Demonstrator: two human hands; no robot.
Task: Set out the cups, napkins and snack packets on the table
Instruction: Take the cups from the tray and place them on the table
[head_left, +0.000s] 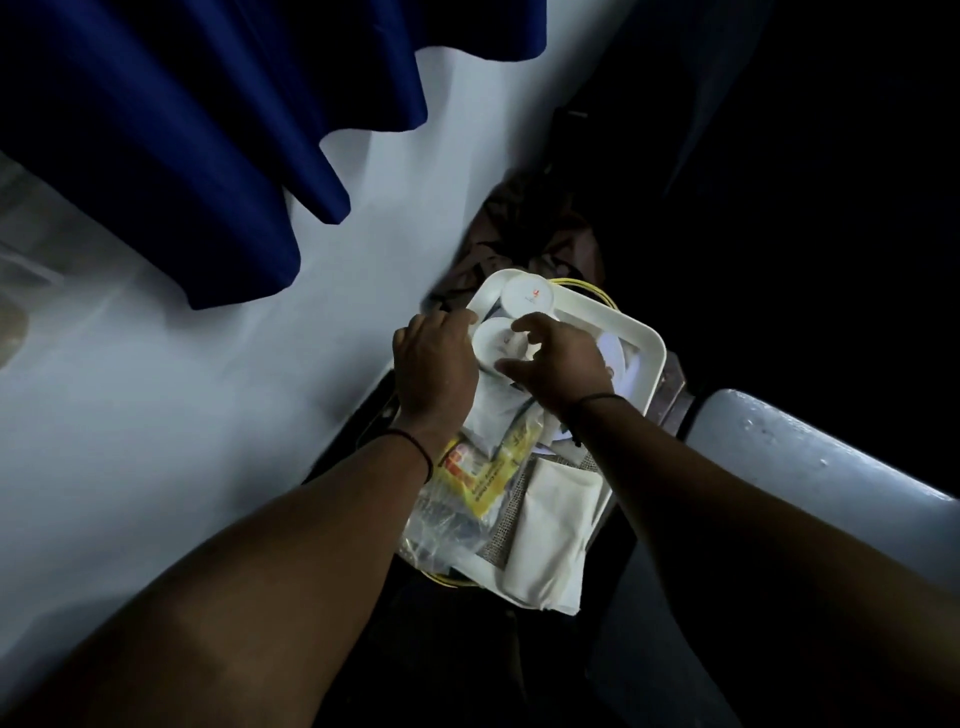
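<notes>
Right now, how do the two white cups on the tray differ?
The far cup stands free at the tray's far corner; the near cup sits between the left hand and right hand. The far cup shows a red mark; the near cup shows none. Both are white and round.

Two bare forearms are seen, no sleeves reaching them. A thin dark band (420, 451) is worn at the wrist of the left hand (435, 366) — a similar dark band (602, 399) at the wrist of the right hand (558, 366).
</notes>
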